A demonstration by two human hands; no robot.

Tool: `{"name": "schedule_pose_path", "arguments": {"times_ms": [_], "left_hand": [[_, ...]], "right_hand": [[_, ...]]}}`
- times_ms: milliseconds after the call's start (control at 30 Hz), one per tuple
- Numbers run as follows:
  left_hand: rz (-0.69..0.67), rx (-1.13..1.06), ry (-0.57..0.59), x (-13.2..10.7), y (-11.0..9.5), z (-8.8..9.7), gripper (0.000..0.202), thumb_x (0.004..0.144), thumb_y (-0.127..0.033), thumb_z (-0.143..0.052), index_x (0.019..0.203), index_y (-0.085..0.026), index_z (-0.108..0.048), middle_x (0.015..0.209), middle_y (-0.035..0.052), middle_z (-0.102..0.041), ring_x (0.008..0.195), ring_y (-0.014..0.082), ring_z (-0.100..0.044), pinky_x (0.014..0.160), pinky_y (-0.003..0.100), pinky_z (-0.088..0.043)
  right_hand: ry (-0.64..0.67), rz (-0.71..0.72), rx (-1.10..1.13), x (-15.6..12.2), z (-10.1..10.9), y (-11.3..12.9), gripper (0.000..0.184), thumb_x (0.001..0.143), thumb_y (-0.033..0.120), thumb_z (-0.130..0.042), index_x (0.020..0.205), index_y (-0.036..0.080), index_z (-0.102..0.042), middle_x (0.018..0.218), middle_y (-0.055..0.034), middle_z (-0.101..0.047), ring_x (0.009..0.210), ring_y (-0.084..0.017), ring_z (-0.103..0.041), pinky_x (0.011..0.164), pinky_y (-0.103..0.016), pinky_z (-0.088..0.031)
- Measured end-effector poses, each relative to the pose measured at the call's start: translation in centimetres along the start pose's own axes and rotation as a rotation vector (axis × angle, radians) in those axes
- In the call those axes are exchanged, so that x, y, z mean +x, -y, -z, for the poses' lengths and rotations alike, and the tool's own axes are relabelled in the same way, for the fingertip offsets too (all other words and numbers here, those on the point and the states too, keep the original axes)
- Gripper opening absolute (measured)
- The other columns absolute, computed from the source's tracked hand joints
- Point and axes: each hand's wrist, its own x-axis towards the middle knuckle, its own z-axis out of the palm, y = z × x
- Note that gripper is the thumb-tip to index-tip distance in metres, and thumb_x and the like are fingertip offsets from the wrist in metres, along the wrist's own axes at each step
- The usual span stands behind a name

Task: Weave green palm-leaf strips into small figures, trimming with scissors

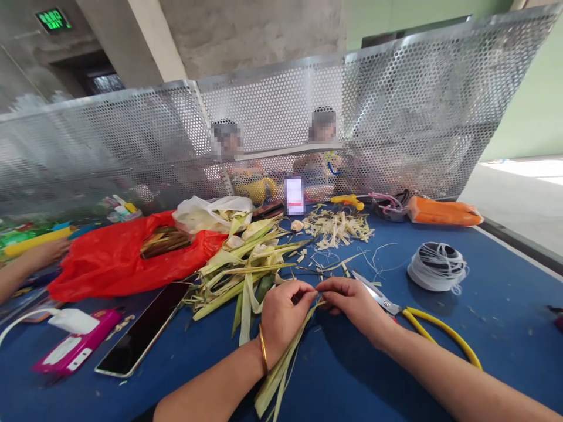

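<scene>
My left hand (288,313) is closed in a pinch on a bundle of pale green corn husk strips (281,369), whose long ends trail down along my wrist. Fingertips of my right hand (347,300) pinch close to the tip of the same strips, meeting the left fingers; exactly what they grip is too small to make out. Beyond the left hand lies a pile of corn husks (246,264). Scissors (391,308) with yellow handles lie partly under my right forearm. White thread trails on the blue table (352,381) ahead of my hands.
A spool of white string (437,266) sits at right, near an orange packet (444,211). Husk scraps (341,228) lie ahead. Leftward are a red plastic bag (132,258), a phone (147,328), a magenta power bank (79,340) and another person's hand (50,251). A perforated metal screen (272,99) stands behind.
</scene>
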Motion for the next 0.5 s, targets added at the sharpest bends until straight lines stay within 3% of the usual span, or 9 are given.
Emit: {"name": "schedule_pose_path", "arguments": {"times_ms": [300,500], "left_hand": [[-0.048,0.039,-0.013,-0.30,-0.35,0.15,0.011,0.079,-0.027,-0.063,0.072,-0.022,-0.070,0.072,0.0012,-0.070,0.065,0.0150,-0.060,0.064,0.024,-0.043],[-0.079,0.012,-0.022,-0.47,-0.50,0.23,0.013,0.081,-0.027,-0.061,0.073,-0.022,-0.070,0.073,0.0014,-0.070,0.066,0.0148,-0.061,0.064,0.024,-0.044]], "right_hand": [[0.023,0.083,-0.057,0.11,0.04,-0.29,0.012,0.064,0.027,-0.064,0.070,0.018,-0.070,0.058,0.0039,-0.059,0.056,-0.010,-0.049,0.055,-0.023,-0.036],[-0.006,0.053,-0.061,-0.21,-0.13,0.21,0.010,0.064,0.027,-0.064,0.063,0.017,-0.067,0.054,0.0048,-0.053,0.054,-0.010,-0.043,0.052,-0.023,-0.031]]}}
